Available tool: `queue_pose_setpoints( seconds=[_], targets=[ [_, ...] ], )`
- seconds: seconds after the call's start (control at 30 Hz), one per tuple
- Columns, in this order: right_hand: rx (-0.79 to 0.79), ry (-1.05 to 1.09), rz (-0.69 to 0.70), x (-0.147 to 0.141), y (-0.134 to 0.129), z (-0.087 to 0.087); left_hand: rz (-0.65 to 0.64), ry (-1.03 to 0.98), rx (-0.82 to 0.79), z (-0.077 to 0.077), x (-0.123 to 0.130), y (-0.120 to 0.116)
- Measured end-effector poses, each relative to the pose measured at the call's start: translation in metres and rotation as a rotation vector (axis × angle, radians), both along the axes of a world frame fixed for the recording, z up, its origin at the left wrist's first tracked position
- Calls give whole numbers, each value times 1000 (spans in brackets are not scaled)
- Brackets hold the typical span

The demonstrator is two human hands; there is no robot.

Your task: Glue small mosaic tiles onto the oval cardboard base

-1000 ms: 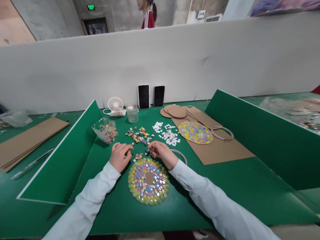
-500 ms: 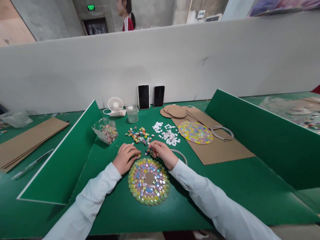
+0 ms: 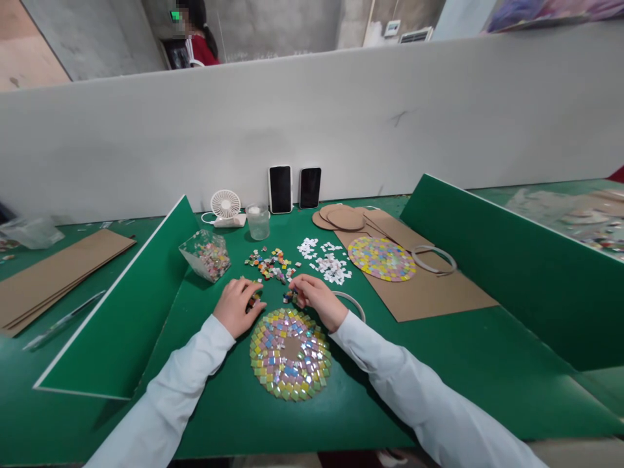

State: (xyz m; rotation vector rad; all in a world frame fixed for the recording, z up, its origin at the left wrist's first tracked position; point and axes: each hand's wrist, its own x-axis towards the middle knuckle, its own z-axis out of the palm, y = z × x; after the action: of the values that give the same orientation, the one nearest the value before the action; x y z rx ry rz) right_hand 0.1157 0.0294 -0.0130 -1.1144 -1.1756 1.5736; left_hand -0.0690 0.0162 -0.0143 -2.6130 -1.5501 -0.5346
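Note:
A round mosaic disc [image 3: 290, 354] of yellow, green, pink and blue tiles lies on the green table, with a bare brown centre. My left hand [image 3: 238, 307] rests at its upper left, fingers curved and apart over a few small tiles. At the disc's top right, my right hand [image 3: 316, 299] has its fingers pinched together beside some dark blue tiles [image 3: 290, 296]; what is between the fingertips is too small to make out. Beyond the hands are loose coloured tiles [image 3: 273, 265] and a pile of white tiles [image 3: 332, 268].
A clear container of tiles [image 3: 209, 255], a fan [image 3: 225, 205], a cup [image 3: 258, 222] and two phones [image 3: 280, 189] stand behind. Right are a second mosaic disc [image 3: 381, 259], cardboard [image 3: 429, 296] and a ring [image 3: 433, 259]. Green boards [image 3: 511, 266] flank the sides; a person [image 3: 199, 39] is beyond the partition.
My left hand has shifted slightly left, away from the disc's top edge, and its fingers have spread. My right hand has stayed in place. The person behind the partition has moved left.

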Motion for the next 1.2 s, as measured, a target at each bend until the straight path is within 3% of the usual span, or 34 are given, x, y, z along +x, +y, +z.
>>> queue_pose_setpoints(
  seconds=[0.1, 0.23, 0.5, 0.67, 0.9, 1.03, 1.13, 1.2],
  targets=[
    [3, -5, 2, 0, 0, 0, -37, 38, -74, -1, 0, 0],
    [-2, -3, 0, 0, 0, 1, 16, -82, -83, -4, -2, 4],
    [-55, 116, 14, 1, 0, 3, 283, -688, -343, 3, -6, 10],
    [-89, 135, 39, 2, 0, 6, 322, -1006, -478, 6, -6, 13],
    [-40, -32, 109, 4, 2, 7, 326, -1032, -433, 8, -2, 10],
    [168, -291, 136, -4, -5, 5, 308, -1092, -490, 13, 6, 4],
    [528, -570, 5, -13, -19, 6, 314, -1233, -642, 17, 16, -2],
    [716, -751, 1, -19, -28, 7, 317, -1320, -736, 19, 23, -6]
  ],
)
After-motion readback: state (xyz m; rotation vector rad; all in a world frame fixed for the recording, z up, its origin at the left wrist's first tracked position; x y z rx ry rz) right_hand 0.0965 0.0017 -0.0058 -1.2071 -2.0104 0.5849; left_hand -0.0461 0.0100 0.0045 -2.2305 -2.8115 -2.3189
